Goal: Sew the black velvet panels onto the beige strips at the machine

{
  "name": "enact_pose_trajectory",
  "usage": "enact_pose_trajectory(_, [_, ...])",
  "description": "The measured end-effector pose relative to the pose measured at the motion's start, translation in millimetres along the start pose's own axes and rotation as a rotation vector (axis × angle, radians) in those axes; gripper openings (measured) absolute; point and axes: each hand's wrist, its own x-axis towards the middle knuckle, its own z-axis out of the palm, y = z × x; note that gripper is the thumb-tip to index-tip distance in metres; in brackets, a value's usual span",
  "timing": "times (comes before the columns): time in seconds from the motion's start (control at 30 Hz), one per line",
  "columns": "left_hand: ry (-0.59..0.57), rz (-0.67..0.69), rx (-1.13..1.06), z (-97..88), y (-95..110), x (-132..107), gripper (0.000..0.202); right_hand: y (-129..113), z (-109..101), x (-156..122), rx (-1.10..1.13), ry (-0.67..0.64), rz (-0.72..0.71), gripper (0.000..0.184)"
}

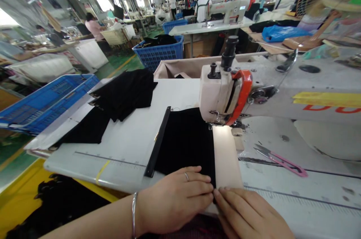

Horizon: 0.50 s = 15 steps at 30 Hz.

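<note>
A black fabric piece point(186, 141) lies flat on the sewing machine table, its right edge running up to the presser foot point(210, 127). Along its left side is a dark zipper strip point(159, 141) with a small gold-coloured part. My left hand point(175, 197) rests on the near part of the fabric, fingers stretched and flat, thumb hidden. Beside it, my right hand point(248, 212) has its fingers pressed together at the fabric's near right corner, thumb mostly underneath. A cream strip point(227, 160) lies right of the black edge. The sewing machine head point(220, 92) stands above.
Black fabric pieces point(126, 92) are piled at the table's left. Pink thread snips point(282, 160) lie right of the needle area. A yellow bin point(19, 186) with black pieces stands below left, near blue crates point(50, 100). Other people work farther back.
</note>
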Motion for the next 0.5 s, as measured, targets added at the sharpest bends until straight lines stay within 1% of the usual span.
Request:
enact_pose_trajectory(0.1, [0.030,0.032,0.007,3.6,-8.7,1.6,0.020,5.3,2.7,5.3,-0.017,0.021,0.017,0.027])
enact_pose_trajectory(0.17, [0.046,0.047,0.017,3.3,-15.7,4.9,0.019,8.2,4.7,7.5,-0.001,0.012,0.031,0.028])
enact_pose_trajectory(0.33, [0.096,0.078,0.029,0.2,-32.4,15.1,0.025,15.1,5.4,13.2,0.040,-0.027,0.052,0.028])
enact_pose_trajectory(0.5, [0.073,0.078,0.073,-1.5,-48.6,24.8,0.025,23.9,8.6,20.5,0.071,-0.026,0.101,0.026])
